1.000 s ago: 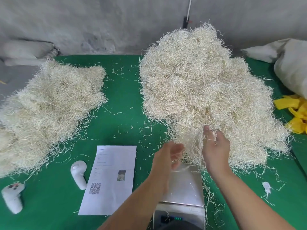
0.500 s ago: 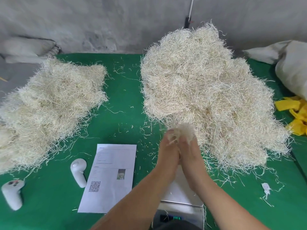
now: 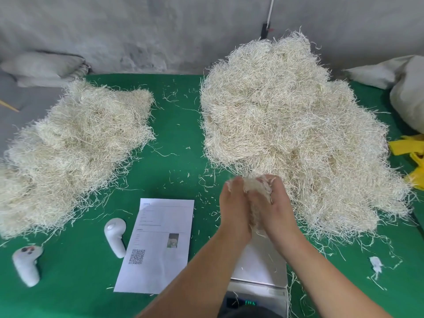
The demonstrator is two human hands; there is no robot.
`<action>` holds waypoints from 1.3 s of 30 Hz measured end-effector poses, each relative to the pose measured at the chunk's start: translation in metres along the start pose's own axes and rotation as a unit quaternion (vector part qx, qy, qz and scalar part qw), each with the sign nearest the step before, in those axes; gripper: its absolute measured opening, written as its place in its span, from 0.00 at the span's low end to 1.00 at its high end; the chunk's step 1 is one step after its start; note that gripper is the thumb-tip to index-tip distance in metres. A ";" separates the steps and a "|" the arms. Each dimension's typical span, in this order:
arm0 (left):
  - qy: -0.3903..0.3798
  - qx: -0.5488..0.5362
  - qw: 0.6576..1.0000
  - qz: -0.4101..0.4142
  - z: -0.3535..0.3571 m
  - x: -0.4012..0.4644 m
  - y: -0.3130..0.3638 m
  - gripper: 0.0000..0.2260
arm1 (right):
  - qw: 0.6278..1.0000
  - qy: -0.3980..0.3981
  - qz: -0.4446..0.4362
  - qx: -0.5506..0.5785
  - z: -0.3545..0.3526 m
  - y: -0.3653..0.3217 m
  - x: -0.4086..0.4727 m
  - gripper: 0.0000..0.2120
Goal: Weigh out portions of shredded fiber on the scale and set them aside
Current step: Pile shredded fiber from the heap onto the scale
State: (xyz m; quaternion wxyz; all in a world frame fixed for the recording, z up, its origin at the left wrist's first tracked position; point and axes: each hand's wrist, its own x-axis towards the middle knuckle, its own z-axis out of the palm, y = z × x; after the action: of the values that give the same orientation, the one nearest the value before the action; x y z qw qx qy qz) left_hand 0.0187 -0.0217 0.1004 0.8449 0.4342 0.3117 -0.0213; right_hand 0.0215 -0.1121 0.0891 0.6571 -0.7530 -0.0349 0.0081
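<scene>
Green felt table against a rough grey concrete wall, with fiber heaped on both sides

My left hand and right hand are pressed together, cupping a clump of shredded fiber above the scale, at the near edge of the big right pile. I see a second pile on the left, a printed sheet beside the scale, two white controllers, pale sacks and yellow scraps far right
</scene>
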 end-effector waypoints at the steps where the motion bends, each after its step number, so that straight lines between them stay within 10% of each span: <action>1: -0.001 -0.025 1.000 0.004 -0.001 0.002 0.005 0.08 | 0.997 0.011 0.031 0.067 -0.002 -0.005 0.002 0.16; 11: -0.055 0.021 0.998 -0.013 0.017 -0.028 0.006 0.18 | 0.978 0.104 -0.167 -0.072 0.003 -0.005 0.002 0.11; 16: -0.081 0.074 0.990 -0.085 0.015 -0.011 0.050 0.14 | 0.943 0.012 -0.293 -0.159 0.004 -0.009 -0.004 0.22; 20: -0.093 0.042 0.993 -0.058 0.032 -0.017 0.039 0.15 | 0.963 0.095 -0.233 -0.092 -0.004 -0.031 0.011 0.06; 24: -0.032 0.040 0.984 0.173 0.028 -0.021 0.016 0.18 | 0.994 0.069 -0.084 -0.025 0.000 -0.039 0.022 0.16; 30: -0.138 0.075 0.969 0.191 0.012 -0.030 -0.017 0.17 | 0.995 0.073 -0.013 -0.060 0.004 -0.028 0.022 0.13; 39: -0.047 0.138 0.965 0.216 -0.037 0.019 0.017 0.09 | 0.969 -0.135 -0.084 -0.192 0.033 -0.022 0.012 0.31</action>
State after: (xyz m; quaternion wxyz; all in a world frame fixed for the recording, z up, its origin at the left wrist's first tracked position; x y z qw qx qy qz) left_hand 0.0204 0.0211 0.0868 0.7751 0.6021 0.1644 0.0985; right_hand 0.0308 -0.0761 0.1068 0.4880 -0.8512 -0.1871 0.0477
